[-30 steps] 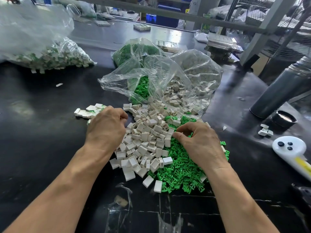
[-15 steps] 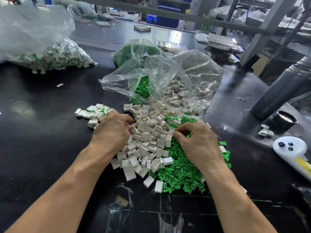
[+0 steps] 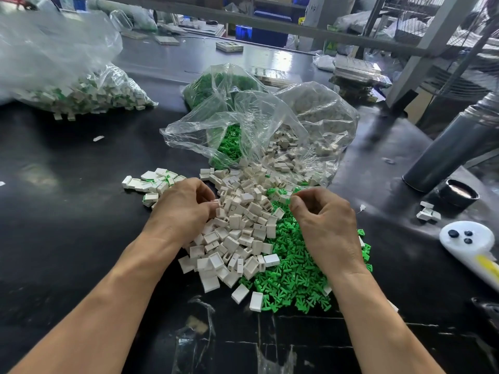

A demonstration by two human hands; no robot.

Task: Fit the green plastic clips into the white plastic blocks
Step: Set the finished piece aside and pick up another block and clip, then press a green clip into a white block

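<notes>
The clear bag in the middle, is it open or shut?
Open: the bag lies with its mouth gaping, blocks and clips spilling onto the table.

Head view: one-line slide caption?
Left hand and right hand pick through loose white blocks and green clips on a black table.

My feed is bright and even, lit mostly from the far side of the table (image 3: 67, 238), where daylight washes out the top right corner. The glossy black top throws back pale glare in streaks along its far edge and a soft patch near its left edge. The clear bags (image 3: 256, 125) catch white highlights on their creases. Shadows are soft and short, pooling under both forearms and beneath the blocks (image 3: 237, 238). The centre is sharp; I can read slots in single blocks. Toward the edges the wide lens bends straight bars and stretches the forearms, and the far background goes slightly soft.
</notes>
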